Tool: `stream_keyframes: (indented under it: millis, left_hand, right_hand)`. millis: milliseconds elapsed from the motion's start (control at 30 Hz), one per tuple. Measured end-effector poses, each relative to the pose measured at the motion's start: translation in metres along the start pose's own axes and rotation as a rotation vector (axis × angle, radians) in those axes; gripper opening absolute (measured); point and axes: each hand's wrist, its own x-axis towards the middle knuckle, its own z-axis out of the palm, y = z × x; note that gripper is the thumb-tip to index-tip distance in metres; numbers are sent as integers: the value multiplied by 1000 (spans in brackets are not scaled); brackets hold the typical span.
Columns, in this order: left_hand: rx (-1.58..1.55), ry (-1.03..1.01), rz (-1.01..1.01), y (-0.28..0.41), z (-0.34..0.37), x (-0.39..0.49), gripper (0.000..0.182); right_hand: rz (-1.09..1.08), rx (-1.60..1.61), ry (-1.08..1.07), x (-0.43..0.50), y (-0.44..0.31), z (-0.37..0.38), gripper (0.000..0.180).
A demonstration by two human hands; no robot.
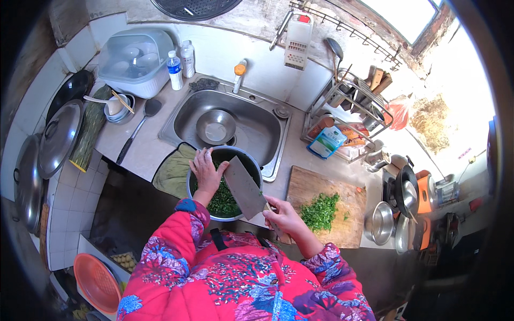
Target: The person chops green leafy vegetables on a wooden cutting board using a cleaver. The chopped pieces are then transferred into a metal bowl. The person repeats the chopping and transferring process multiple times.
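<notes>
My right hand (283, 216) grips the wooden handle of a cleaver (245, 187), whose broad blade lies slanted over a metal pot (260, 168). Chopped dark green leaves (221, 200) fill part of the pot. My left hand (207, 170) rests at the pot's left rim, its thumb near the upper end of the blade; whether thumb and blade touch is hard to tell. To the right, a wooden cutting board (307, 180) bears a pile of chopped greens (321, 210) and a small orange-red piece (359, 189).
Behind the pot is a steel sink (257, 120) with a metal bowl (216, 126). A green cloth (172, 172) and a spatula (134, 130) lie left. A wire rack (345, 116) stands behind the board; metal bowls (381, 222) sit at its right.
</notes>
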Motion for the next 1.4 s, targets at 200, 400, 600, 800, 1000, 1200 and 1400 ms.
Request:
stream_keyframes:
  millis: [200, 400, 600, 800, 1000, 1200, 1400]
  left_hand:
    - [-224, 6, 44, -3, -16, 15, 18]
    - [-144, 66, 83, 13, -39, 4, 39]
    - [-73, -94, 341, 55, -41, -37, 73]
    - [34, -117, 222, 33, -28, -31, 84]
    - [268, -130, 141, -9, -23, -8, 64]
    - [-617, 139, -35, 29, -5, -3, 17]
    - [-1225, -223, -208, 143, 52, -64, 17]
  right_hand:
    - [-499, -875, 112, -13, -4, -7, 51]
    - [-474, -1158, 71, -14, -11, 4, 32]
    - [-537, -1336, -27, 6, -16, 23, 28]
    - [-517, -1415, -144, -1, -28, 23, 29]
    - [-589, -1261, -68, -39, -11, -13, 34]
    - [-530, -780, 612, -101, 61, -63, 54]
    - [-71, 26, 1090, -161, 175, -127, 50]
